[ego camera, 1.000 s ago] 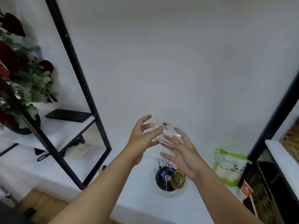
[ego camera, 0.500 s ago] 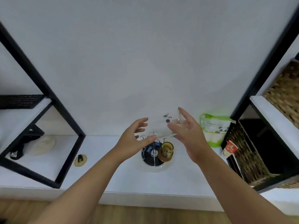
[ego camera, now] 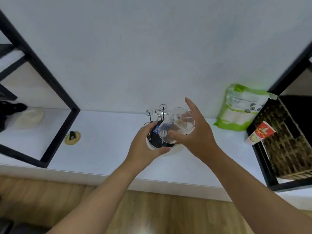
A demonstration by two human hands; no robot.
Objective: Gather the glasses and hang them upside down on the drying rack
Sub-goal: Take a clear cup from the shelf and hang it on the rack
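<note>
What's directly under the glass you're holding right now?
Under the clear glass in the right hand sits the drying rack: a dark round base with upright wire pegs. The left hand steadies its rim. The hands and glass cover the rack's right half.

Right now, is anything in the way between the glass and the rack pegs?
Nothing visible blocks it. The right hand holds the glass tilted just above the drying rack; the left hand steadies the rack's base beside it.
</note>
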